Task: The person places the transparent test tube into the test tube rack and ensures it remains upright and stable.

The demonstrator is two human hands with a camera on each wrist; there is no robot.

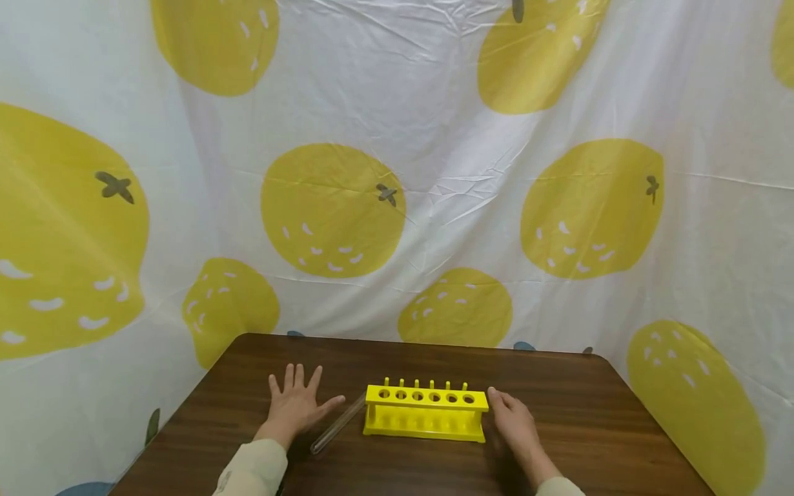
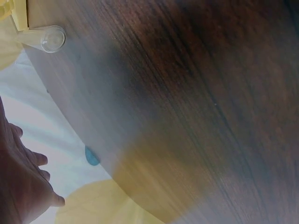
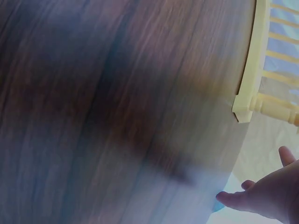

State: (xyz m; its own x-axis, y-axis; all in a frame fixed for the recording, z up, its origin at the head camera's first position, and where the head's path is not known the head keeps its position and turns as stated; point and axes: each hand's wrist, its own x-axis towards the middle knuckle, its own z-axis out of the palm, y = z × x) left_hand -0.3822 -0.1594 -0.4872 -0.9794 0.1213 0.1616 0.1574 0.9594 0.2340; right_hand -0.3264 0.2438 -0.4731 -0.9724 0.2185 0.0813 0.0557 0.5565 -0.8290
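A yellow test tube rack (image 1: 428,404) stands on the table, with a row of round holes along its top and several pegs behind. A clear glass test tube (image 1: 338,426) lies slantwise at its left end; its rounded end points toward the person. In the left wrist view, the tube (image 2: 52,38) shows close to the rack. My left hand (image 1: 294,410) is left of the tube, fingers spread, holding nothing. Beside the rack's right end is my right hand (image 1: 516,424), fingers fairly straight; whether a fingertip touches the rack I cannot tell. The right wrist view shows the rack's base (image 3: 254,70).
The brown wood-grain table (image 1: 595,427) has rounded far corners. Behind and on both sides hangs a white curtain (image 1: 459,207) printed with yellow fruit, close to the table's edges.
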